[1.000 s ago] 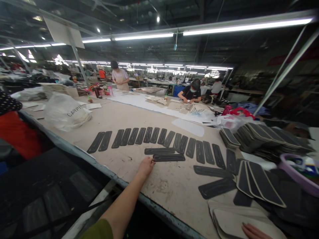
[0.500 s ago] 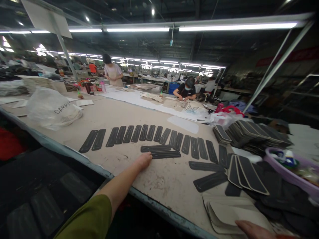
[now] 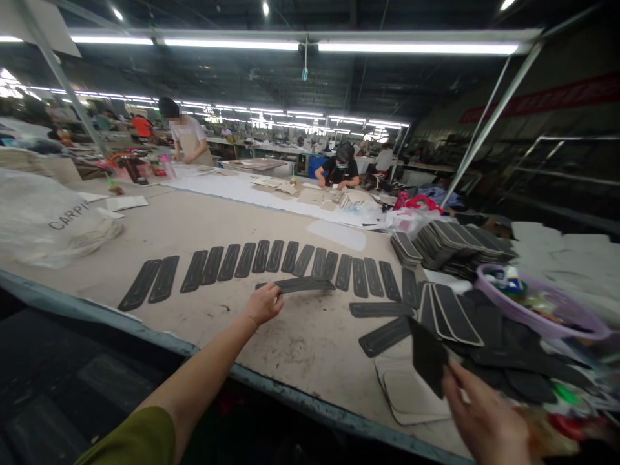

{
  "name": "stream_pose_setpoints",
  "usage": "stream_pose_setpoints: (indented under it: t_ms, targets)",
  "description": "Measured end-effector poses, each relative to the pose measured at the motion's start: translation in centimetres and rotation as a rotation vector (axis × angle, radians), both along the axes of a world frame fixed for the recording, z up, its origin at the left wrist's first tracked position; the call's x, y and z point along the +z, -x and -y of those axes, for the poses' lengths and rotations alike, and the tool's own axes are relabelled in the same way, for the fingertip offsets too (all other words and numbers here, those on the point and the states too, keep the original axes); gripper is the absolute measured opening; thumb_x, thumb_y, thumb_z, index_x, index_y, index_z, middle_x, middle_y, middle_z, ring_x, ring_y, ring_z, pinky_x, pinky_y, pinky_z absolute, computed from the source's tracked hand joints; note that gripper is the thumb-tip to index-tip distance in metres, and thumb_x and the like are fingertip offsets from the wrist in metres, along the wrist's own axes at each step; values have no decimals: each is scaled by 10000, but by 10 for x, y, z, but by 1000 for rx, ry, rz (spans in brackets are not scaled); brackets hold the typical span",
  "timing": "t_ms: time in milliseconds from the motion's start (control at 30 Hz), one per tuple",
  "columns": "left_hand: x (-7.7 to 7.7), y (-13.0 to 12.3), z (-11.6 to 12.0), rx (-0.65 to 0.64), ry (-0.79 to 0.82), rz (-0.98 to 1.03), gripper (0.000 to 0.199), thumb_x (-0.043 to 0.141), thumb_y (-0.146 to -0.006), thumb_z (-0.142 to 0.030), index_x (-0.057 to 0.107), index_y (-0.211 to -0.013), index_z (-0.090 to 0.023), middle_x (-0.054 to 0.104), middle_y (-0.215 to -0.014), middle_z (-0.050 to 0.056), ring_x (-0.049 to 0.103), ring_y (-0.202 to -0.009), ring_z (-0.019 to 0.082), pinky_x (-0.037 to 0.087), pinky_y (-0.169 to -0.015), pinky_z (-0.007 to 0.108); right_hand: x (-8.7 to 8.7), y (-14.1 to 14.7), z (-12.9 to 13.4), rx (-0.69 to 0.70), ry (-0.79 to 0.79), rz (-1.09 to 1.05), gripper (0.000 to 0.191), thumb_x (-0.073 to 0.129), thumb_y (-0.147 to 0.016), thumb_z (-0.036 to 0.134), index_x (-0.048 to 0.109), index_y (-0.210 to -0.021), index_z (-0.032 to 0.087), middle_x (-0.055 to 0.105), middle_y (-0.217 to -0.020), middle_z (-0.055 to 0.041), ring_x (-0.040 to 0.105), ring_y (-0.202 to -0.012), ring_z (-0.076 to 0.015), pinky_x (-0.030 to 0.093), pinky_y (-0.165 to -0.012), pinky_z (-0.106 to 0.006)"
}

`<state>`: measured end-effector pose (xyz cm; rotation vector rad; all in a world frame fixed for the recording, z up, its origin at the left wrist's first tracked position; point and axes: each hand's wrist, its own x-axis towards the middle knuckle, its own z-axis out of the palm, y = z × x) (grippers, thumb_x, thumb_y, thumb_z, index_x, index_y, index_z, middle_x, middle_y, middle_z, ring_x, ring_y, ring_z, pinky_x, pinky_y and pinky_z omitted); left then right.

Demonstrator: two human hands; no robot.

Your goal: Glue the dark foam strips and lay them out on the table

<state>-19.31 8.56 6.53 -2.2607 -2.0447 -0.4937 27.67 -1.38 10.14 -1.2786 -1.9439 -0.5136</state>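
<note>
My left hand (image 3: 264,305) pinches the left end of a long black panel (image 3: 310,285), which is raised slightly over the table; part of another black strip may lie hidden behind it. In my right hand (image 3: 484,410), at the lower right, is a dark panel (image 3: 429,356) tilted up on edge. Below that panel lies a small stack of pale panels (image 3: 407,395). Black panels with shiny outlines stand side by side in a curved row (image 3: 228,262) beyond my left hand. Two more, a flat one (image 3: 380,310) and a slanted one (image 3: 385,336), lie between my hands.
Stacked dark panels (image 3: 455,242) and a purple basin (image 3: 542,316) with small items occupy the right. A clear plastic bag (image 3: 53,219) sits at the left. Across the table (image 3: 203,210), two people work, one (image 3: 191,139) standing and one (image 3: 341,168) bent over.
My left hand has raised the black panel off the table. My right hand has lifted a dark-faced panel from the pale stack. The view has shifted to the right.
</note>
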Motion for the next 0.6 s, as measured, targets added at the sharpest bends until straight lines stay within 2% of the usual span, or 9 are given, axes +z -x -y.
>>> stream_pose_setpoints:
  t_ms: [67, 133, 233, 300, 367, 467, 533, 600]
  targets:
    - [14, -4, 5, -15, -67, 17, 154, 450, -859, -241, 588, -843, -175, 580, -916, 65, 566, -849, 184, 425, -753, 284, -11, 57, 9, 194, 93, 85, 294, 530, -912, 252, 593, -1182, 155, 648, -1065, -75, 623, -908, -178, 458, -862, -261]
    - [27, -8, 13, -46, -137, 39, 126, 468, -837, -219, 578, -790, -178, 573, -854, 53, 556, -795, 173, 415, -711, 275, -30, 115, 17, 333, 166, 121, 274, 461, -932, 199, 590, -1168, 148, 654, -1027, -78, 618, -908, -183, 477, -822, -266]
    - [43, -13, 28, -125, -186, 67, 134, 453, -842, -197, 558, -760, -175, 548, -807, 44, 537, -753, 159, 407, -688, 266, -62, 186, 24, 405, 266, 61, 280, 420, -898, 101, 612, -1100, 130, 660, -908, -85, 621, -795, -196, 504, -707, -286]
    - [50, -15, 39, -189, -177, 88, 161, 425, -867, -196, 543, -760, -173, 530, -798, 41, 527, -741, 153, 408, -687, 262, -78, 215, 26, 439, 377, 20, 241, 459, -852, 64, 646, -971, 160, 649, -811, -60, 613, -736, -203, 506, -652, -293]
    - [54, -16, 51, -251, -145, 116, 189, 391, -897, -202, 531, -773, -173, 516, -802, 38, 521, -736, 148, 410, -686, 260, -87, 226, 25, 469, 492, -68, 184, 516, -838, 88, 655, -896, 194, 647, -805, -44, 614, -756, -206, 507, -669, -293]
    - [60, -15, 68, -318, -98, 181, 207, 358, -932, -221, 524, -817, -172, 514, -829, 41, 524, -765, 151, 418, -706, 262, -92, 209, 15, 466, 635, -348, 165, 525, -879, 223, 665, -962, 197, 665, -908, -67, 626, -855, -207, 509, -773, -303]
    - [62, -13, 80, -344, -71, 230, 209, 350, -945, -232, 521, -840, -175, 520, -846, 43, 528, -792, 155, 424, -726, 264, -93, 184, 7, 347, 731, -607, 261, 503, -890, 354, 672, -988, 181, 672, -942, -92, 636, -875, -218, 516, -792, -312]
    - [63, -12, 90, -372, -25, 272, 207, 346, -952, -239, 522, -860, -179, 526, -863, 43, 531, -808, 154, 430, -737, 263, -93, 157, 1, 182, 829, -876, 387, 531, -839, 479, 662, -1044, 177, 678, -942, -94, 653, -836, -234, 542, -739, -325]
